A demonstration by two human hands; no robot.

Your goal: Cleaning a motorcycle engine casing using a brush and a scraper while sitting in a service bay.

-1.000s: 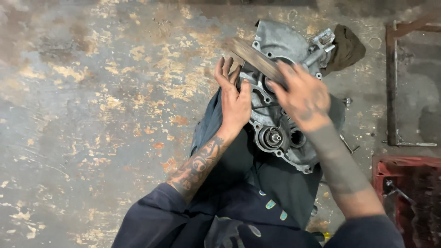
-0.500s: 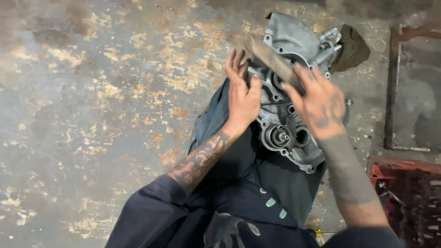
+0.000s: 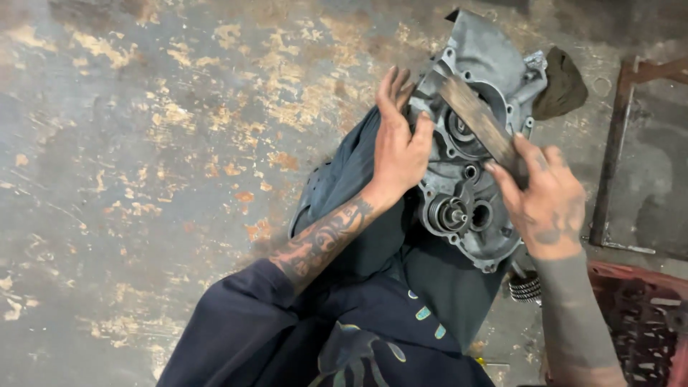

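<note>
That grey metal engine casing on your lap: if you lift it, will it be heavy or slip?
Probably heavy for its size: the engine casing looks like thick cast metal with a shaft fitted. It may slip, as its surface looks grimy. The left hand braces its edge, and it rests on cloth, so it could tip.

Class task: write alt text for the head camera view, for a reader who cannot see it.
Seen from above, a person's left hand steadies a grey metal engine casing resting on their lap, while the right hand holds a flat dark strip across its face. Stained concrete floor lies beneath, with a red crate at right.
</note>
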